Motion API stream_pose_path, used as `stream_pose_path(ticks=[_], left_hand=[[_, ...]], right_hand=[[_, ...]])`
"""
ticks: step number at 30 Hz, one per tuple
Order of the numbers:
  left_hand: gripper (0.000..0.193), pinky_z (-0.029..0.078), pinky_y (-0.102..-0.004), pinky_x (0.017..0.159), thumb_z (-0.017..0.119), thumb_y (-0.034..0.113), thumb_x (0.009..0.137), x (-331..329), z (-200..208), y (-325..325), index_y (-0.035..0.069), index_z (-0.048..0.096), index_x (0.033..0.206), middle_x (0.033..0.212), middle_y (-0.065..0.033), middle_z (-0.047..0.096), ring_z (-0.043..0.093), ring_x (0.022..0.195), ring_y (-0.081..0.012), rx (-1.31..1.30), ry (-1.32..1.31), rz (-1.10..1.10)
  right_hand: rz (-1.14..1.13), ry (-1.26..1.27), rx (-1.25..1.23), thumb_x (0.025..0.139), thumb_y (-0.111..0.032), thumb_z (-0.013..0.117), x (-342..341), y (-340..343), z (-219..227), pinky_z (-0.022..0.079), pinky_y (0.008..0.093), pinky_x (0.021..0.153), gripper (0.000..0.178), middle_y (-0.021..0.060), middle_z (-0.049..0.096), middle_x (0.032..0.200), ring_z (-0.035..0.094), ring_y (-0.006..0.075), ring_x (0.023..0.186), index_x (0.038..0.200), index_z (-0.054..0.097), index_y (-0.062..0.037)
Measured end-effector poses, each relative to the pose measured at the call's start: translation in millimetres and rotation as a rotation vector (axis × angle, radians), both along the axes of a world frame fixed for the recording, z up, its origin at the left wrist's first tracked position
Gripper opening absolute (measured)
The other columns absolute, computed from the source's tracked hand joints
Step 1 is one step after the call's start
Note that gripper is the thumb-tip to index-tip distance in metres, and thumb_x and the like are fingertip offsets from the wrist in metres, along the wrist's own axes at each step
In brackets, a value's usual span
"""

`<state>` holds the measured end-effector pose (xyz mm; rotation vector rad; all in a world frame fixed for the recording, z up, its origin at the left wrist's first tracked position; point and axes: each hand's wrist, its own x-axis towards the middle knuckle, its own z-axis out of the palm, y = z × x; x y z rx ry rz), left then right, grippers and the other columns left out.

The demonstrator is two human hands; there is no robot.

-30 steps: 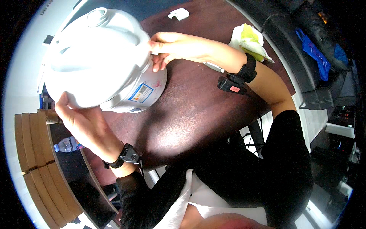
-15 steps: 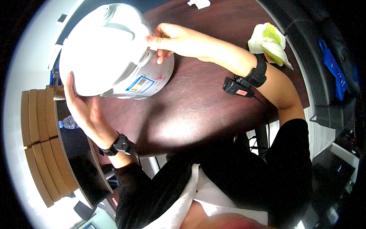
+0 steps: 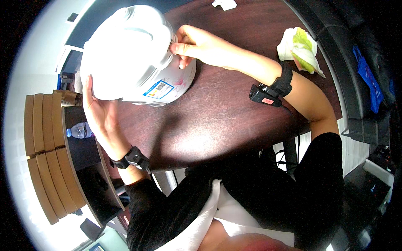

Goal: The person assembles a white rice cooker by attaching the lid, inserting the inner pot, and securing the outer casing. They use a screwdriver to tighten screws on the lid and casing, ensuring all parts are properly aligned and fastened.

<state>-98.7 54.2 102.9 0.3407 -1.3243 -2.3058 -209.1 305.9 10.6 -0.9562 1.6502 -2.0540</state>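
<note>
Okay, got a bare left hand point(image 3: 104, 115) at nine o'clock against the near side (can't tell if clamped) of a rounded white plastic pot point(image 3: 136, 56) around ten-thirty, gripped at its right edge by the right hand point(image 3: 188, 44) near twelve. Best: even pressure, no jerking.

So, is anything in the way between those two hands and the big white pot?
Nothing visible: the right hand is right at the white pot on its right side, the left hand at its near left edge. The green-and-white bundle lies apart, off to the right on the table.
</note>
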Motion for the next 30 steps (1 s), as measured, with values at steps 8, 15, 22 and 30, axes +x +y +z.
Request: stream_pose_path(ticks=[8, 15, 22, 30], left_hand=[[0.058, 0.038, -0.0465, 0.115, 0.065, 0.028, 0.102, 4, 1, -21, -0.004, 0.048, 0.147, 0.144, -0.0178, 0.057, 0.052, 0.135, -0.0262, -0.253, -0.118, -0.082], [0.05, 0.048, -0.0416, 0.107, 0.058, 0.029, 0.106, 7, 5, -51, -0.004, 0.052, 0.143, 0.136, -0.0172, 0.063, 0.061, 0.125, -0.0224, -0.574, -0.172, -0.181], [0.045, 0.056, -0.0328, 0.086, 0.057, 0.031, 0.107, 4, 12, -51, -0.002, 0.056, 0.139, 0.115, -0.0096, 0.071, 0.069, 0.1, -0.0159, -0.777, -0.211, -0.158], [0.086, 0.04, -0.0229, 0.065, 0.073, 0.056, 0.091, 10, 23, -49, -0.006, 0.05, 0.146, 0.1, -0.0093, 0.066, 0.056, 0.08, -0.0102, -1.068, -0.379, -0.092]], right_hand=[[-0.02, 0.063, 0.102, 0.1, -0.036, 0.07, -1, 6, -3, 0.055, 0.0305, 0.066, 0.041, 0.0098, 0.069, 0.09, 0.069, 0.0158, 0.079, 0.112, 0.057, 0.0005], [-0.242, 0.284, 0.41, 0.102, -0.027, 0.067, -7, 29, 43, 0.055, 0.0299, 0.082, 0.028, 0.007, 0.068, 0.113, 0.068, 0.0157, 0.1, 0.121, 0.062, -0.0078], [-0.397, 0.839, 0.364, 0.093, -0.019, 0.07, 1, 17, 76, 0.051, 0.0407, 0.094, 0.04, 0.0192, 0.058, 0.115, 0.058, 0.0283, 0.109, 0.124, 0.053, 0.0005], [-0.319, 1.18, 0.268, 0.093, -0.029, 0.065, -13, -15, 75, 0.037, 0.051, 0.115, 0.059, 0.0249, 0.049, 0.138, 0.044, 0.04, 0.134, 0.142, 0.047, -0.0014]])
